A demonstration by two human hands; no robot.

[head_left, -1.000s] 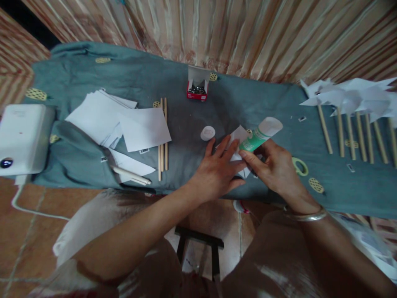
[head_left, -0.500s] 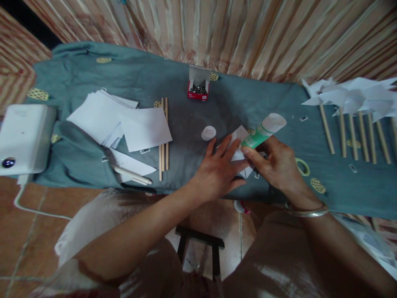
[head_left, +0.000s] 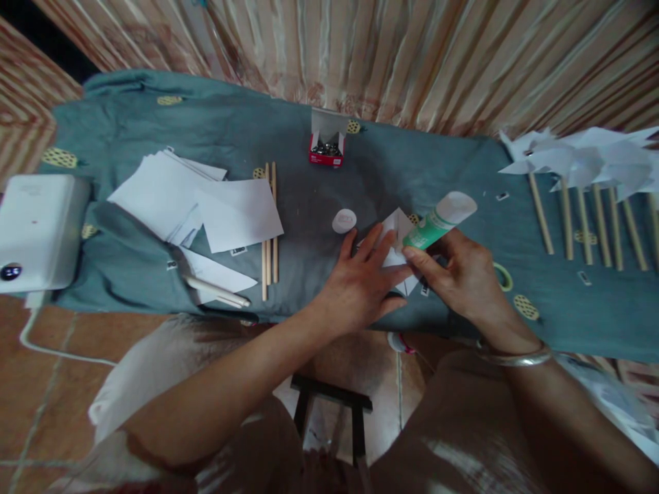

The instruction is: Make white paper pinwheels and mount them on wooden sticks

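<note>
My right hand (head_left: 458, 271) grips a green and white glue stick (head_left: 435, 221), tilted with its lower end against a white paper piece (head_left: 396, 223) with crease lines. My left hand (head_left: 357, 278) lies on that paper with fingers spread, pressing it to the cloth; the hand hides part of the sheet. Just beyond the left fingertips rests a white round cap (head_left: 344, 220), apart from the hand. A ring of pale green tape (head_left: 503, 276) lies beside my right wrist, partly covered by it.
On the left are stacked white sheets (head_left: 159, 195), wooden sticks (head_left: 274, 226), a white pen (head_left: 219, 291) and a white device (head_left: 41, 230) with a cable. A red box (head_left: 326, 158) of small metal pieces stands open at the back. Several paper pinwheels (head_left: 581, 158) lie at right.
The glue stick and my right hand have shifted very slightly on the paper. My left hand stays in place, and the view has moved a little.
</note>
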